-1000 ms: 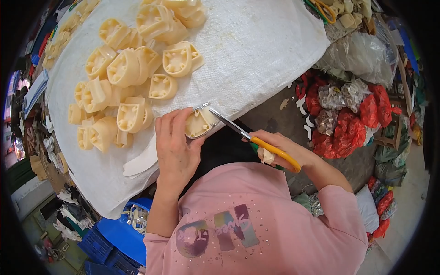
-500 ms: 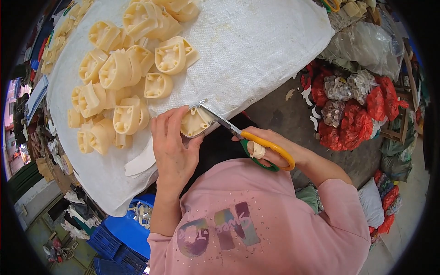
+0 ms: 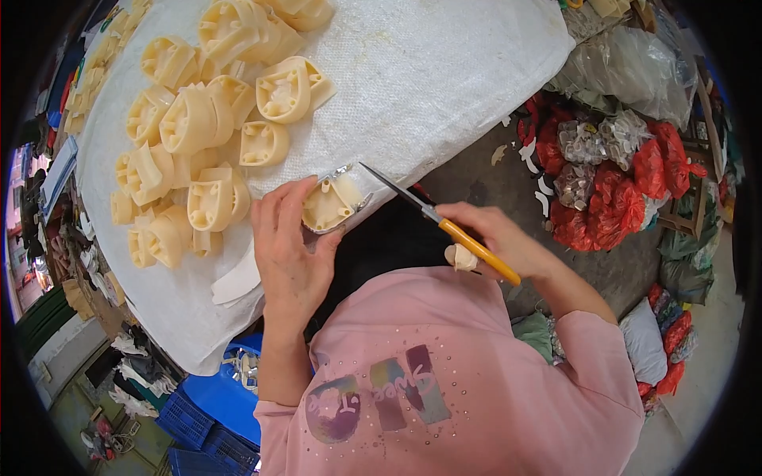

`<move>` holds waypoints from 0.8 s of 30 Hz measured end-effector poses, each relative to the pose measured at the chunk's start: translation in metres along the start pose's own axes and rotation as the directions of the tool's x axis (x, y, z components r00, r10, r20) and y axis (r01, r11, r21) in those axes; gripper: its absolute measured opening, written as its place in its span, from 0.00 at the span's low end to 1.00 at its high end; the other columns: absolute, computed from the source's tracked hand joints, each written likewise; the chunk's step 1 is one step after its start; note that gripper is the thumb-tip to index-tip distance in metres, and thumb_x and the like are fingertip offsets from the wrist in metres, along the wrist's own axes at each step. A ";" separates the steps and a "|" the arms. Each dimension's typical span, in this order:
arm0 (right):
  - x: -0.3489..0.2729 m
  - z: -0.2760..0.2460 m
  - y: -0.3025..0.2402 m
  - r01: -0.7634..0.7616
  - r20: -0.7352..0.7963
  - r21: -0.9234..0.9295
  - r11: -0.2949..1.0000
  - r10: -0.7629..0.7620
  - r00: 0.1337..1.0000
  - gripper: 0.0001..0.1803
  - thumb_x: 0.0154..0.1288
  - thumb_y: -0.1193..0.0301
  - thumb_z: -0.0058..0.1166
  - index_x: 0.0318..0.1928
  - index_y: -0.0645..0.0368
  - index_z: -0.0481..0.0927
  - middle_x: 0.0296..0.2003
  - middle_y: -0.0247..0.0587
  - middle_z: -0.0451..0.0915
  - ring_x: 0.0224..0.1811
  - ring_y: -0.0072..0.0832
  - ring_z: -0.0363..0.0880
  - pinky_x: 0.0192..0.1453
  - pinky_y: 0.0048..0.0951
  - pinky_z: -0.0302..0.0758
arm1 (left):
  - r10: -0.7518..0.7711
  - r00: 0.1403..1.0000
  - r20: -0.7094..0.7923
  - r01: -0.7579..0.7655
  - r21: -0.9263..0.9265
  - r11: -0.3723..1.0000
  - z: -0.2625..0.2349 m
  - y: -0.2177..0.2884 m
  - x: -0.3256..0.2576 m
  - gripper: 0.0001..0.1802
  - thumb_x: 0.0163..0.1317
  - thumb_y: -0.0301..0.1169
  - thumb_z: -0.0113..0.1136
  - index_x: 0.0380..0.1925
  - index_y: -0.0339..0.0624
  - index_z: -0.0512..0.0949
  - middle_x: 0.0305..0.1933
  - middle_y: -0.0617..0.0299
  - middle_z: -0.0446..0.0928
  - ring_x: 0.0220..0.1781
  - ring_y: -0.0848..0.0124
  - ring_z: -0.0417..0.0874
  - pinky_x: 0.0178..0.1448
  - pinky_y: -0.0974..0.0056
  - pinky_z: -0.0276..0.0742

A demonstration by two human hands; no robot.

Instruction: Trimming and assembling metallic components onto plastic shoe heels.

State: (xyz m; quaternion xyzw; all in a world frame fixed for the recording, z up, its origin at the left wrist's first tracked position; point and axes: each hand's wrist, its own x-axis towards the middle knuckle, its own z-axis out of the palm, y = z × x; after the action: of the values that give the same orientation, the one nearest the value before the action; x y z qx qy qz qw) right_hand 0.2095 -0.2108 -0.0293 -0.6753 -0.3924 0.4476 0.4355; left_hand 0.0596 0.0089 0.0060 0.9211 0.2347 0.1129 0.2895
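Cream plastic piece between left thumb and fingers, near scissors.

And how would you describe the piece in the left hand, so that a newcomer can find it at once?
Start from the large white sheet and go to its edge nearest the person. There the left hand grips a single cream piece. Unlike the pile of similar pieces lying farther away, it shows shiny silvery material along its rim.
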 end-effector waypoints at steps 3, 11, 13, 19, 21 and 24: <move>0.002 -0.020 -0.008 0.051 -0.054 -0.320 0.946 -0.072 0.996 0.31 0.53 0.54 0.63 0.54 0.55 0.74 0.37 0.47 0.79 0.39 0.44 0.79 0.42 0.37 0.74 | 0.047 0.998 0.046 -0.045 -0.037 0.998 -0.007 -0.006 0.005 0.33 0.38 0.15 0.63 0.51 0.39 0.75 0.52 0.52 0.74 0.55 0.56 0.73 0.59 0.59 0.69; 0.007 -0.049 -0.027 0.075 0.090 -0.628 0.775 -0.023 0.996 0.28 0.51 0.63 0.59 0.55 0.52 0.74 0.27 0.40 0.72 0.30 0.39 0.75 0.32 0.38 0.68 | 0.080 0.992 0.093 -0.079 -0.017 0.997 -0.009 -0.005 0.010 0.33 0.39 0.13 0.59 0.52 0.40 0.75 0.53 0.53 0.74 0.55 0.56 0.74 0.58 0.60 0.69; 0.009 -0.050 -0.029 0.057 0.109 -0.624 0.780 0.015 0.994 0.28 0.52 0.64 0.58 0.56 0.52 0.73 0.28 0.40 0.72 0.30 0.39 0.74 0.32 0.38 0.68 | 0.090 0.992 0.090 -0.088 -0.025 0.996 -0.009 -0.006 0.009 0.33 0.39 0.13 0.59 0.52 0.40 0.75 0.53 0.53 0.74 0.54 0.57 0.74 0.56 0.61 0.71; 0.011 -0.049 -0.026 0.143 0.120 -0.626 0.766 -0.087 0.989 0.27 0.51 0.66 0.57 0.56 0.52 0.74 0.29 0.38 0.70 0.31 0.37 0.72 0.35 0.37 0.68 | 0.063 0.993 0.101 -0.061 -0.025 0.998 -0.009 -0.007 0.009 0.34 0.38 0.12 0.58 0.52 0.41 0.75 0.53 0.54 0.74 0.53 0.59 0.74 0.51 0.63 0.72; 0.012 -0.051 -0.027 0.199 0.137 -0.660 0.724 -0.145 0.980 0.27 0.51 0.65 0.57 0.55 0.52 0.74 0.29 0.38 0.70 0.31 0.37 0.72 0.36 0.37 0.68 | 0.064 0.992 0.107 -0.061 -0.029 0.998 -0.010 -0.007 0.010 0.34 0.38 0.12 0.58 0.52 0.41 0.75 0.53 0.54 0.74 0.53 0.59 0.74 0.51 0.63 0.72; 0.015 -0.053 -0.036 0.184 0.131 -0.715 0.674 -0.128 0.983 0.26 0.51 0.64 0.59 0.53 0.51 0.75 0.30 0.37 0.70 0.31 0.36 0.71 0.37 0.37 0.68 | 0.086 0.991 0.106 -0.083 -0.027 0.996 -0.010 -0.008 0.012 0.34 0.38 0.12 0.58 0.52 0.41 0.75 0.53 0.54 0.74 0.53 0.60 0.74 0.52 0.63 0.71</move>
State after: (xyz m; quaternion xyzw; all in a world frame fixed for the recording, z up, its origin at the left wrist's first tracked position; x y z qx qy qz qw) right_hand 0.2593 -0.1982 0.0118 -0.7400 -0.6082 0.2410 0.1562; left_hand 0.0631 0.0256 0.0099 0.9316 0.1783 0.0779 0.3070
